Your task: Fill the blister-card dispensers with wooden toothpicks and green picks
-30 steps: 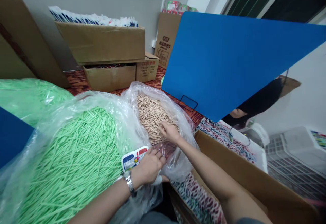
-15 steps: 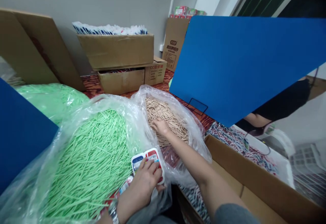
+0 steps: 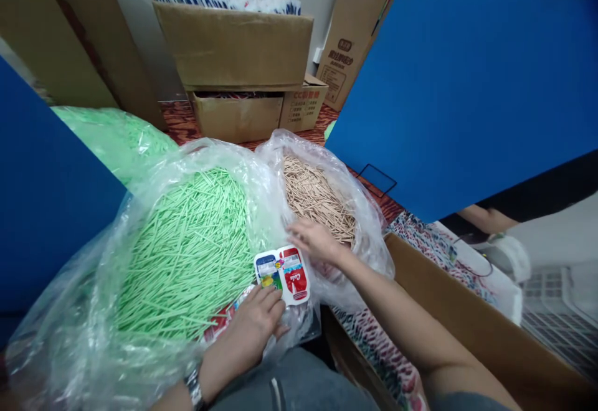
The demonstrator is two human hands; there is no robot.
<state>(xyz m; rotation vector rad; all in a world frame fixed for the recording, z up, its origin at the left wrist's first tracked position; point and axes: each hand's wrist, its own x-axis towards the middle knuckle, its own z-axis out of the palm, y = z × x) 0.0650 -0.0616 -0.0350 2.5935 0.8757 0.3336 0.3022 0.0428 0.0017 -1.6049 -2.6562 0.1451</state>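
My left hand (image 3: 259, 314) lies palm down with its fingers flat over the lower left edge of a white-rimmed twin pack (image 3: 295, 279), one half blue and one red with "Cola" on it. Below that pack, a second printed pack (image 3: 219, 322) is partly under my left hand and wrist. Just above the twin pack, my right hand (image 3: 314, 240) hovers with fingertips drawn together. Blur hides what they hold. Behind it, thin brown sticks (image 3: 317, 196) fill a clear plastic bag (image 3: 376, 246). Light green sticks (image 3: 187, 255) fill a larger bag to the left.
Cartons (image 3: 233, 50) stand stacked at the back, the upper one full of packets. Blue panels (image 3: 467, 87) rise at right and left. An open carton (image 3: 430, 286) stands at my right, near a white tray (image 3: 502, 292) of printed packets. A person's arm (image 3: 490, 218) shows behind the right panel.
My right hand has come out of the brown sticks, toward the twin pack. My left hand has slid back, baring more of the pack. The view has tilted down.
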